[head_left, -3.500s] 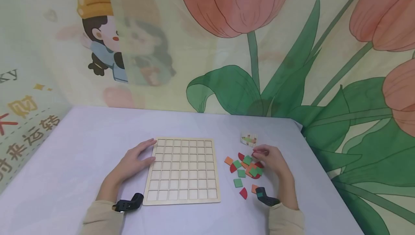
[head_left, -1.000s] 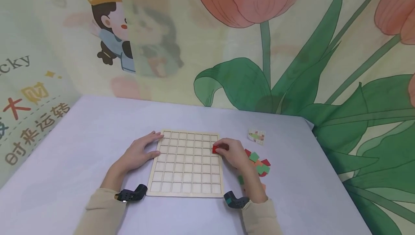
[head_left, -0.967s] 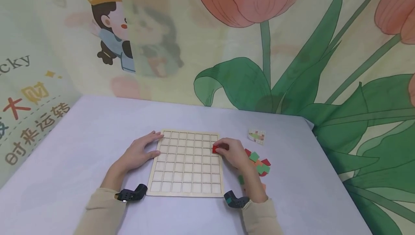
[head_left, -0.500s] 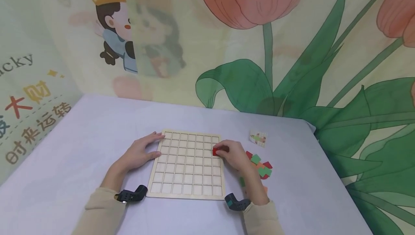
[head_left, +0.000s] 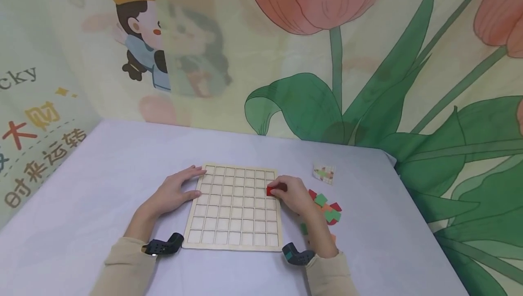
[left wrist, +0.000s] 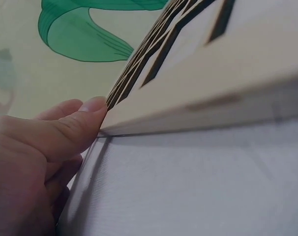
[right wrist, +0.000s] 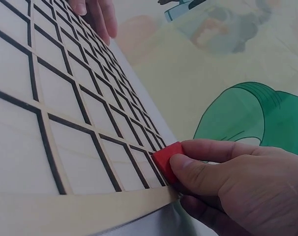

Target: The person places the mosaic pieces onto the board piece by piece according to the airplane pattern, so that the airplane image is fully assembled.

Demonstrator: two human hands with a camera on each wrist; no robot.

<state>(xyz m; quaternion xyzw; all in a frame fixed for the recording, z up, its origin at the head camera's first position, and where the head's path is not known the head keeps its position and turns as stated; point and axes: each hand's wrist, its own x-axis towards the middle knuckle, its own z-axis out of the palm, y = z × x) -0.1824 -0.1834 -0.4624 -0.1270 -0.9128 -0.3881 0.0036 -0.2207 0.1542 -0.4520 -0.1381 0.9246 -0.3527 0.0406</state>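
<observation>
In the head view a pale wooden grid board (head_left: pixel 234 209) lies on the white table, its square cells divided by thin ridges. My left hand (head_left: pixel 173 192) rests against the board's left edge, thumb and fingertips at the rim; the left wrist view shows the thumb (left wrist: pixel 70 130) touching that border. With thumb and index finger, my right hand (head_left: pixel 294 194) pinches a small red tile (right wrist: pixel 167 160). The tile sits tilted over a cell in the board's rightmost column, its lower edge right at the ridges. Part of it is hidden behind the thumb.
To the right of the board lies a loose pile of green (head_left: pixel 320 199), orange and red tiles, partly covered by the right forearm. Behind it is a small printed card (head_left: pixel 324 173) with a coloured pattern. A patterned backdrop (head_left: pixel 286 105) rises at the table's far edge.
Since the oldest frame, my right hand has moved left from the pile to the board's right side with a red tile. Over the last second it has barely shifted. The left hand stays at the board's edge.
</observation>
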